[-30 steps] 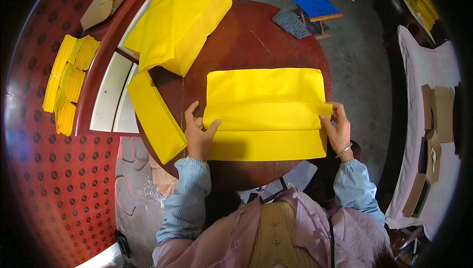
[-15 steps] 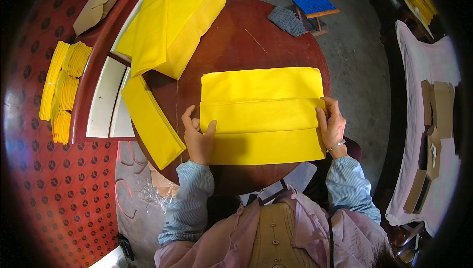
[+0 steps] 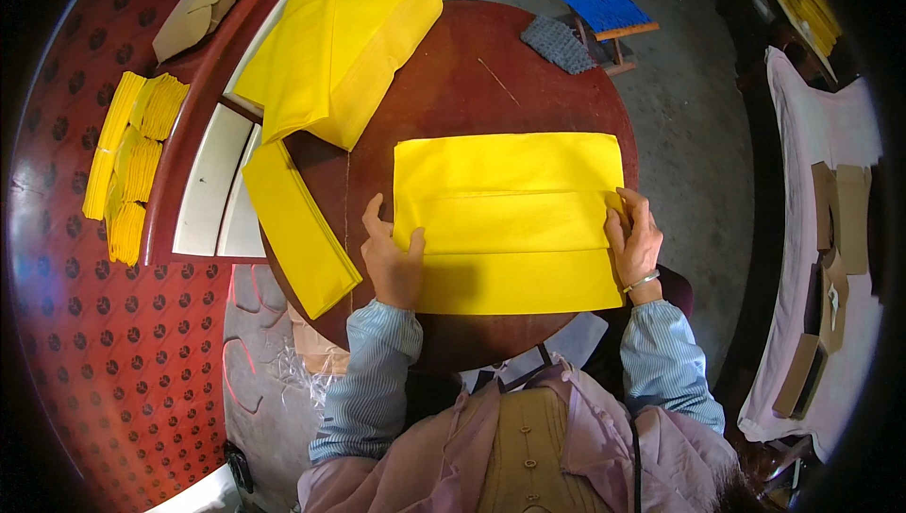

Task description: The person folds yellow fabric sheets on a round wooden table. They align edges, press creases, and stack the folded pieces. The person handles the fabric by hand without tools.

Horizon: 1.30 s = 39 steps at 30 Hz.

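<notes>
A wide yellow sheet [image 3: 508, 225], which looks like cloth or paper, lies in front of me with two crosswise fold lines. My left hand [image 3: 394, 265] rests at its left edge. The thumb is on top and the index finger is spread away outside the edge; the lower fingers are partly hidden. At the right edge, my right hand [image 3: 638, 247] has thumb and index finger close together on the sheet's border. Left of the sheet lies a narrow folded yellow strip stack [image 3: 300, 235]. Behind it stands a thick pile of yellow sheets [image 3: 344, 46].
The round dark red table [image 3: 472, 60] carries everything. A grey textured cloth [image 3: 559, 44] lies at its far edge, near a blue-topped folding stool [image 3: 604, 11]. Bundled yellow pieces [image 3: 137, 159] lie far left. Opened cardboard boxes [image 3: 832, 272] rest on a pale cloth-covered surface at right.
The whole view has shifted slightly. My left index finger has straightened and sits a little farther from the sheet's left edge. My right hand stays at the right edge.
</notes>
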Each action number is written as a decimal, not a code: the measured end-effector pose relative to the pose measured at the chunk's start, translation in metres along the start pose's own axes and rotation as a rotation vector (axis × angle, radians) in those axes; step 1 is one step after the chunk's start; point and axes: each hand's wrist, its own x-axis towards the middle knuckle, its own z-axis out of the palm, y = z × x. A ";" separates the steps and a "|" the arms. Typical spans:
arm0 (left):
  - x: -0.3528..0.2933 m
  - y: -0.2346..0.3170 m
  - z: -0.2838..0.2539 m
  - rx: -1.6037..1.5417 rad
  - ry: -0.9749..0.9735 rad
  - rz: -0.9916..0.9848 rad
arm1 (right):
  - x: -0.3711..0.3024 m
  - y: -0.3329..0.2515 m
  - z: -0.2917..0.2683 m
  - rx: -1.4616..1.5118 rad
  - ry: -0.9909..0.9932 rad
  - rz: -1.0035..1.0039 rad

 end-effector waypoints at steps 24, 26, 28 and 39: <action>0.009 -0.012 0.003 0.187 -0.413 0.421 | -0.003 0.006 0.005 0.068 -0.027 0.073; 0.004 -0.010 0.008 0.165 -0.424 0.379 | -0.002 0.003 0.004 0.078 -0.035 0.082; -0.008 -0.002 0.023 0.209 -0.349 0.428 | 0.001 -0.003 -0.002 0.129 -0.062 0.122; -0.035 0.018 0.061 0.653 -0.251 0.371 | -0.014 -0.128 0.078 -0.292 -0.274 -0.413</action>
